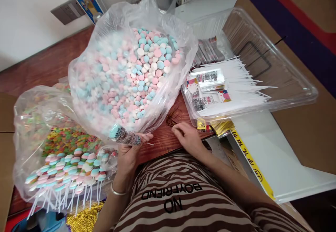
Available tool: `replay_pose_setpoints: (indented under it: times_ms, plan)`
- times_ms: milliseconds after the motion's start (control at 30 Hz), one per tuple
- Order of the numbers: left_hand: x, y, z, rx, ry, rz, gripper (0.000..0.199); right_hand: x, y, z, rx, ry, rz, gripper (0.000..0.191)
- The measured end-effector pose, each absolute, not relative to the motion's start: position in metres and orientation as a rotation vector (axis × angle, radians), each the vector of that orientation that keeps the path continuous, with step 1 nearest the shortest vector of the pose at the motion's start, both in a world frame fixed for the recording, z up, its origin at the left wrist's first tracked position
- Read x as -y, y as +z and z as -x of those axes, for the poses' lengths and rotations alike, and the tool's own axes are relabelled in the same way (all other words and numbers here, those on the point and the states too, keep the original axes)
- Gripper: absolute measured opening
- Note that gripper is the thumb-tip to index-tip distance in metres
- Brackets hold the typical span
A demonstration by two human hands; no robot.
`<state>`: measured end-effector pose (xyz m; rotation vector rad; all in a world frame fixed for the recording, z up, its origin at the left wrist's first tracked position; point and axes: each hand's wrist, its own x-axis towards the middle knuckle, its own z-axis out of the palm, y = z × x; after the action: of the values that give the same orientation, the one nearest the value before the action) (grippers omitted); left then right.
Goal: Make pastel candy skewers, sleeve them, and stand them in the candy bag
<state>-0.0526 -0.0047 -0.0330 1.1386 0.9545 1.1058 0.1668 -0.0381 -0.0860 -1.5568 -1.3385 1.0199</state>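
Observation:
My left hand [130,153] is closed around the gathered end of a small printed wrapper [128,137] with candy inside; a bit of white stick pokes out beside the fingers. My right hand [187,137] lies at the table edge with its fingertips at a small bunch of thin brown ties [171,120]. Beyond both hands stands a big clear bag of pink, blue and white round candies [149,63]. Candy skewers on white sticks [70,169] lie at the left, on a bag of colourful ring candies [68,139].
A clear plastic bin [286,106] at the right holds white sticks [241,84] and printed wrappers [210,79]. Gold ties [223,127] lie below it. The reddish wooden table [162,141] shows between the hands. A wall socket [67,13] is at the back left.

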Motion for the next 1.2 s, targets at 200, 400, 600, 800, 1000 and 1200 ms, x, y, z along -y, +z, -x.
replay_pose_setpoints:
  times_ms: [200, 400, 600, 800, 1000, 1200]
  plan:
    - [0.022, -0.042, 0.063, -1.277, 0.815, -1.484, 0.019, 0.017, -0.111, -0.179, 1.708, 0.311, 2.060, 0.027]
    - [0.022, -0.032, 0.060, -1.224, 0.882, -1.921, 0.013, 0.003, -0.113, -0.174, 1.769, 0.252, 2.189, 0.022]
    - [0.023, -0.035, 0.062, -1.382, 0.760, -2.523, 0.035, 0.036, -0.078, -0.164, 1.375, 0.512, 1.557, 0.022]
    - [0.026, -0.037, 0.042, -1.369, 0.828, -2.762, 0.023, 0.058, -0.047, -0.125, 1.186, 1.187, 1.313, 0.026]
    - [0.029, -0.037, 0.036, -1.302, 1.040, -2.563, 0.031, 0.055, -0.050, -0.118, 1.102, 1.239, 1.350, 0.029]
    - [0.023, -0.032, 0.024, -1.294, 1.018, -1.278, 0.013, 0.048, -0.060, -0.119, 1.229, 1.012, 1.397, 0.027]
